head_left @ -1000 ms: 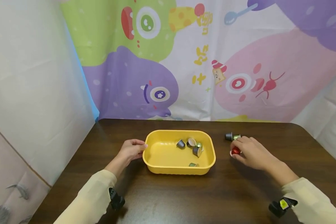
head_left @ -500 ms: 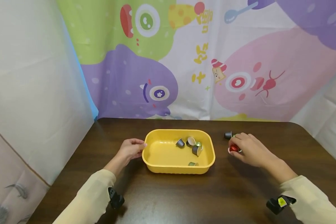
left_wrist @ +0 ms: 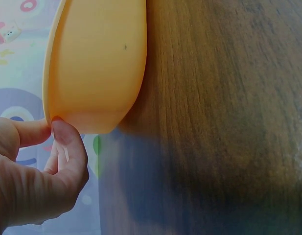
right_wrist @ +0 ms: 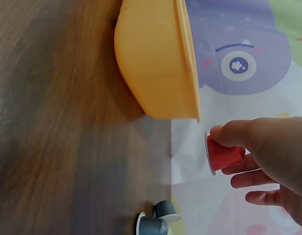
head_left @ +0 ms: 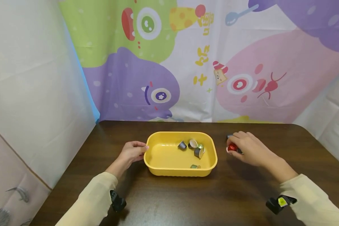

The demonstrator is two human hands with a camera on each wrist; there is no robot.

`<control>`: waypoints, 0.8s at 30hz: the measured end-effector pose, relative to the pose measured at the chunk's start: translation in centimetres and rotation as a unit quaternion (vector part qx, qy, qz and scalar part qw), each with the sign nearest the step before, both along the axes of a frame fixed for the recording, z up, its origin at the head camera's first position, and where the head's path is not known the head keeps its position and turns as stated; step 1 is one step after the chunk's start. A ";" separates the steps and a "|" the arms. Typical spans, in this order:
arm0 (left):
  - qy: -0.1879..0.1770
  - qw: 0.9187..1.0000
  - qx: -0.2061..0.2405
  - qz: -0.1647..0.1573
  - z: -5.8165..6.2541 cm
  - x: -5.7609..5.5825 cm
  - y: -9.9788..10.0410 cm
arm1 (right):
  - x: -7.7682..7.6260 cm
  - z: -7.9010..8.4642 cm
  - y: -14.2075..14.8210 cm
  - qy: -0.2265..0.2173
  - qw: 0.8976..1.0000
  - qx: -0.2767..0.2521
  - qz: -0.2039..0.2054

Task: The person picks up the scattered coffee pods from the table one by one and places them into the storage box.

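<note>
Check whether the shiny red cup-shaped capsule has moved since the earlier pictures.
Yes: held in the right hand, the red capsule has moved left in the head view, closer to the yellow rectangular plastic tray.

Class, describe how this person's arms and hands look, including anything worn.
The pale cream fabric left sleeve and matching right sleeve look plain. A blocky black left wrist device and similar right wrist device are worn, the latter with a yellow-green patch. The left hand and right hand wear no gloves.
</note>
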State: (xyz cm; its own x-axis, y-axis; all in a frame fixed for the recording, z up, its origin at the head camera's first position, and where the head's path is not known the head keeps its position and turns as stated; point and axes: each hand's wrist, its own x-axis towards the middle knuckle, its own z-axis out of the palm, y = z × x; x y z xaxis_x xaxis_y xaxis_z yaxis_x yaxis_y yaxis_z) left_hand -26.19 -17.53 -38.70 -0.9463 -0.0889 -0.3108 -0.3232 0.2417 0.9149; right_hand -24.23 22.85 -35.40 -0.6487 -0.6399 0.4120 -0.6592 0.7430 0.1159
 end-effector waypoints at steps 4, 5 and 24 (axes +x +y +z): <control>0.000 1.000 -0.001 0.002 0.0 0.0 0.0 | 0.0 0.4 -0.5 -0.006 1.000 -0.001 0.003; 0.000 1.000 0.000 0.002 0.0 0.0 0.0 | 0.0 0.4 -0.6 -0.008 1.000 0.000 0.002; 0.008 1.000 0.006 -0.006 -0.2 0.3 -0.1 | -0.2 2.7 -3.1 -0.053 0.998 0.016 -0.012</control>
